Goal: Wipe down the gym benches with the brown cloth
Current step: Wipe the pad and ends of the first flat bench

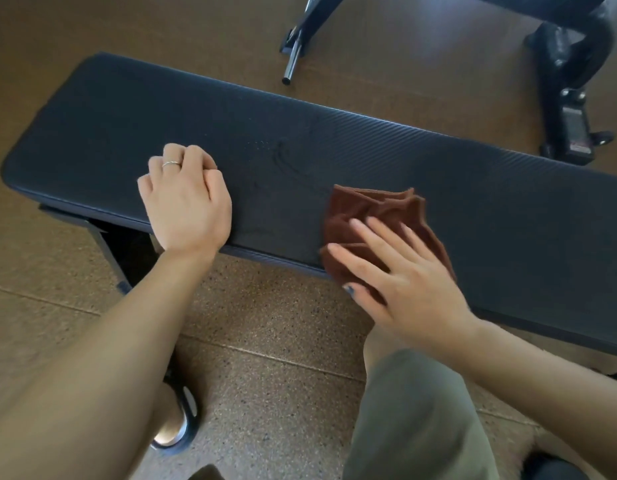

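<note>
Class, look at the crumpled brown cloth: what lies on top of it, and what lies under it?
The right hand presses flat on the crumpled brown cloth, fingers straight. Under the cloth is the black padded bench top. The patch beneath the cloth is covered, so its condition cannot be seen.

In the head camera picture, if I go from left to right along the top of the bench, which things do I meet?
On the bench: left hand, fingers curled, resting on the pad → faint wet streaks → brown cloth → right hand pressing flat on the cloth.
</note>
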Demonstrator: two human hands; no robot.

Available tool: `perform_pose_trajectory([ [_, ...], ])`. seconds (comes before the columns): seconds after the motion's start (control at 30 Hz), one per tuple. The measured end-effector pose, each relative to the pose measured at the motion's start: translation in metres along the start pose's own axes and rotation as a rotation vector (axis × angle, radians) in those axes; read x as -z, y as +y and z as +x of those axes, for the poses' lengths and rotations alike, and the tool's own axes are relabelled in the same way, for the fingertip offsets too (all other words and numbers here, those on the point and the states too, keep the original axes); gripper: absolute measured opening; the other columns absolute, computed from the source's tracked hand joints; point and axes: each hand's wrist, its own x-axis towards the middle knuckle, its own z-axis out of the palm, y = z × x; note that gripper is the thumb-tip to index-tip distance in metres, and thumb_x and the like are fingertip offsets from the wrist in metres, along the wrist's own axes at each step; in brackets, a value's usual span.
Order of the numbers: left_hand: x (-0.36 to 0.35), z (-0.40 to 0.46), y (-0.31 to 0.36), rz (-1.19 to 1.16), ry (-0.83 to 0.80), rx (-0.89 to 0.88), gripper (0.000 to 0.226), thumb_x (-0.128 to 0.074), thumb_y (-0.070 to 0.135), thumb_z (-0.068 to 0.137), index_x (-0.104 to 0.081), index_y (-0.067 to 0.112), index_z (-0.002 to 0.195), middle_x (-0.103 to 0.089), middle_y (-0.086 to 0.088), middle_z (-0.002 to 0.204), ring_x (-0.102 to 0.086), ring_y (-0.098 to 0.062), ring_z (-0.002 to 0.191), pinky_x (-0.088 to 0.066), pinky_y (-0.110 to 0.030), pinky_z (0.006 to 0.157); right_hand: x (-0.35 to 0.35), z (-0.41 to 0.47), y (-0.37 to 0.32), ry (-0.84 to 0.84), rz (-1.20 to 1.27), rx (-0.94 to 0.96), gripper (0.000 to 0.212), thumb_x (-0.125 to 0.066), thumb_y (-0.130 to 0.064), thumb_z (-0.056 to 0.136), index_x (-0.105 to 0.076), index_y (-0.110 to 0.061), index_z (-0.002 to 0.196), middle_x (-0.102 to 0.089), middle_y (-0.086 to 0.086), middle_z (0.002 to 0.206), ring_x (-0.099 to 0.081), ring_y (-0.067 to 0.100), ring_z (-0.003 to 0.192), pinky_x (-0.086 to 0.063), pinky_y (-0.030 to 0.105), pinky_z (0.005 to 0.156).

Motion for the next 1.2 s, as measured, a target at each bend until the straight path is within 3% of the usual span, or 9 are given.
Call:
perform_pose_trajectory([
  [0.1,-0.002,-0.002,0.002,-0.087,0.001,-0.003,0.03,-0.035,0.016,0.094,-0.064,0.012,0.091,-0.061,-0.006,0.106,-0.053,-0.027,0.096,-0.035,-0.041,0.09,-0.015,0.068,-0.037,0.002,0.032,0.141,0.05,-0.036,-0.049,0.108,-0.046,-0.036,0.155,-0.043,0.006,0.163,-0.033,0.029,0.154,-0.025,0.055,0.125],
  [0.2,0.004,0.0,-0.001,-0.152,-0.001,0.018,0.032,-0.032,0.017,0.093,-0.063,0.011,0.091,-0.062,-0.006,0.106,-0.054,-0.026,0.095,-0.036,-0.041,0.092,-0.019,0.109,-0.064,0.0,0.089,0.14,0.048,-0.04,-0.048,0.108,-0.048,-0.036,0.153,-0.042,0.002,0.164,-0.03,0.025,0.156,-0.023,0.053,0.127],
  [0.3,0.006,-0.001,0.0,-0.176,-0.01,0.026,0.032,-0.031,0.017,0.091,-0.062,0.012,0.09,-0.062,-0.004,0.107,-0.053,-0.025,0.095,-0.037,-0.041,0.092,-0.013,0.075,-0.044,-0.029,0.071,0.121,0.05,-0.038,-0.049,0.108,-0.045,-0.035,0.156,-0.038,0.003,0.166,-0.028,0.025,0.157,-0.021,0.049,0.129],
  [0.5,0.002,-0.003,0.001,-0.14,-0.003,0.011,0.029,-0.033,0.016,0.092,-0.061,0.013,0.089,-0.06,-0.003,0.104,-0.053,-0.025,0.093,-0.037,-0.041,0.091,0.004,-0.009,0.006,-0.041,-0.019,0.063,0.05,-0.037,-0.049,0.108,-0.045,-0.035,0.156,-0.038,0.004,0.166,-0.031,0.027,0.155,-0.028,0.054,0.126],
  [0.67,-0.002,-0.003,0.002,-0.096,0.006,-0.017,0.026,-0.034,0.015,0.093,-0.06,0.012,0.089,-0.059,-0.004,0.103,-0.053,-0.026,0.091,-0.038,-0.043,0.086,-0.007,0.085,-0.02,0.021,0.116,0.088,0.047,-0.036,-0.046,0.108,-0.052,-0.034,0.151,-0.046,0.0,0.161,-0.035,0.023,0.154,-0.022,0.048,0.129],
  [0.8,-0.001,-0.003,0.003,-0.093,0.0,-0.014,0.027,-0.034,0.017,0.094,-0.06,0.012,0.092,-0.059,-0.005,0.104,-0.053,-0.027,0.093,-0.038,-0.044,0.088,-0.018,0.169,-0.04,0.03,0.141,0.0,0.048,-0.036,-0.046,0.107,-0.052,-0.036,0.151,-0.045,-0.003,0.162,-0.034,0.021,0.154,-0.022,0.049,0.128],
  [0.9,-0.001,-0.003,0.004,-0.085,0.001,-0.013,0.027,-0.033,0.018,0.094,-0.059,0.012,0.092,-0.059,-0.005,0.103,-0.053,-0.027,0.092,-0.038,-0.044,0.087,-0.017,0.159,-0.052,0.05,0.177,-0.052,0.047,-0.038,-0.044,0.108,-0.051,-0.034,0.152,-0.044,-0.001,0.163,-0.033,0.022,0.154,-0.021,0.048,0.128],
  [1.03,-0.002,-0.005,0.002,-0.09,0.032,0.002,0.023,-0.034,0.016,0.093,-0.056,0.011,0.087,-0.057,-0.006,0.098,-0.05,-0.027,0.087,-0.035,-0.042,0.084,-0.015,0.122,-0.057,0.034,0.225,0.018,0.048,-0.034,-0.044,0.107,-0.053,-0.033,0.15,-0.046,-0.002,0.161,-0.034,0.02,0.153,-0.02,0.046,0.129],
  [1.2,-0.003,-0.004,0.002,-0.186,0.081,0.09,0.021,-0.037,0.012,0.094,-0.056,0.009,0.101,-0.061,-0.008,0.103,-0.052,-0.029,0.086,-0.041,-0.045,0.083,-0.02,0.205,-0.044,0.097,0.226,0.132,0.041,-0.042,-0.038,0.105,-0.065,-0.032,0.139,-0.06,-0.009,0.148,-0.047,0.016,0.143,-0.033,0.042,0.12],
])
